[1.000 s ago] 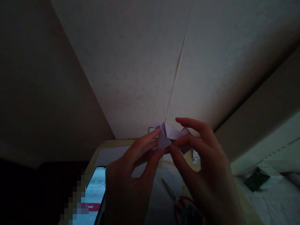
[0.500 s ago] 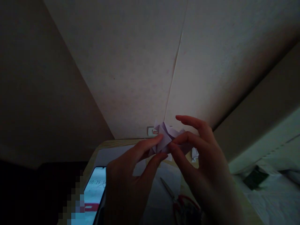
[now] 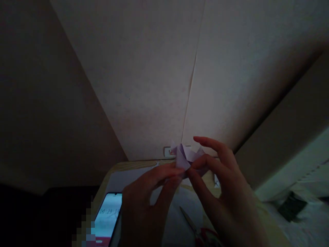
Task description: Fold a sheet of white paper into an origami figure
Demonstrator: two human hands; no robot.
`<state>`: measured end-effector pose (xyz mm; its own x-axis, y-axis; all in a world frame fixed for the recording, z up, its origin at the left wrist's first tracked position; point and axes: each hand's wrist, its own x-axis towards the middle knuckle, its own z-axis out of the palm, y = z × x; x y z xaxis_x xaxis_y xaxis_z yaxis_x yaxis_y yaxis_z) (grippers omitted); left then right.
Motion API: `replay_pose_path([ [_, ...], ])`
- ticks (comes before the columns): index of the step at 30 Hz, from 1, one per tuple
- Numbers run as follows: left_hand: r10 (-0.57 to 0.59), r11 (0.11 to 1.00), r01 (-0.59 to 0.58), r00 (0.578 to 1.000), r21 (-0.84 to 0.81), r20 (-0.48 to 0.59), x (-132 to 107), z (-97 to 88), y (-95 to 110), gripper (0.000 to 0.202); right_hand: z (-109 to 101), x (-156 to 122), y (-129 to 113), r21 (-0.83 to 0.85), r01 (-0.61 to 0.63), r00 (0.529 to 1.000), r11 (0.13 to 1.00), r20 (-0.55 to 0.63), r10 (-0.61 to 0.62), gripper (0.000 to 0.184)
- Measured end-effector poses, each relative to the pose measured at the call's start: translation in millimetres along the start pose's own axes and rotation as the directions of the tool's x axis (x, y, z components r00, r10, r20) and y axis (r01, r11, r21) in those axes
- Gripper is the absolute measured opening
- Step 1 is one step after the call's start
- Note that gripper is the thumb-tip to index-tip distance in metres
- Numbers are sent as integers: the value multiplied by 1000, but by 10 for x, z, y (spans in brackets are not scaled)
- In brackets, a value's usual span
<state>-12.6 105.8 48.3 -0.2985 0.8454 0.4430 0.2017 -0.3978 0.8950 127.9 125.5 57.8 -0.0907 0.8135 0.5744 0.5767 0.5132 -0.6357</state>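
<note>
A folded piece of pale purple paper [image 3: 183, 158] is held up above the table between both hands, its flaps and points sticking upward. My left hand [image 3: 151, 195] pinches its lower left part between thumb and forefinger. With thumb and forefinger, my right hand [image 3: 223, 181] grips the paper's lower right side, while another finger stretches away from it. Below the hands lie scissors [image 3: 191, 223] with red handles, partly cut off by the lower edge, on a pale sheet of paper [image 3: 180, 221]. My fingers hide part of the folds.
A phone [image 3: 108, 216] with a lit screen lies at the table's left. Another sheet [image 3: 123, 179] lies behind it. A small folded paper [image 3: 217, 181] is near the right hand. The wall [image 3: 154, 85] rises right behind the wooden table [image 3: 120, 166].
The whole view has shifted, so the table and hands sit slightly lower. My left thumb and forefinger have closed nearer together on the paper's lower edge. The right hand keeps its pinch.
</note>
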Motion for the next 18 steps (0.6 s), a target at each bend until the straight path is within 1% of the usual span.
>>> replay_pose_path([
  [2, -111, 980, 115, 993, -163, 37, 40, -24, 18, 19, -3, 2, 2, -34, 64, 998, 997, 31, -63, 9],
  [4, -234, 928, 227, 972, -296, 14, 72, -45, 41, 20, -4, -3, -26, -39, 113, 991, 993, 71, -110, 10],
  [6, -330, 879, 310, 944, -362, 5, 95, -59, 62, 25, -6, -10, -65, -30, 127, 989, 991, 85, -124, 12],
  [7, -355, 866, 338, 935, -368, 24, 103, -63, 68, 25, -7, -14, -82, -24, 128, 989, 992, 83, -125, 12],
  [8, -363, 861, 360, 930, -359, 62, 109, -65, 72, 25, -9, -17, -95, -24, 132, 989, 991, 71, -130, 12],
  [11, -347, 882, 355, 934, -309, 82, 106, -59, 74, 22, -8, -28, -111, -52, 153, 988, 987, 19, -153, 11],
  [15, -331, 921, 333, 943, -205, 44, 70, -53, 96, 21, 31, -49, -122, -90, 131, 989, 987, -54, -136, 10],
  [18, -303, 927, 298, 953, -226, 10, 61, -63, 123, 23, 50, -53, -141, -103, 135, 986, 985, -87, -144, 10],
])
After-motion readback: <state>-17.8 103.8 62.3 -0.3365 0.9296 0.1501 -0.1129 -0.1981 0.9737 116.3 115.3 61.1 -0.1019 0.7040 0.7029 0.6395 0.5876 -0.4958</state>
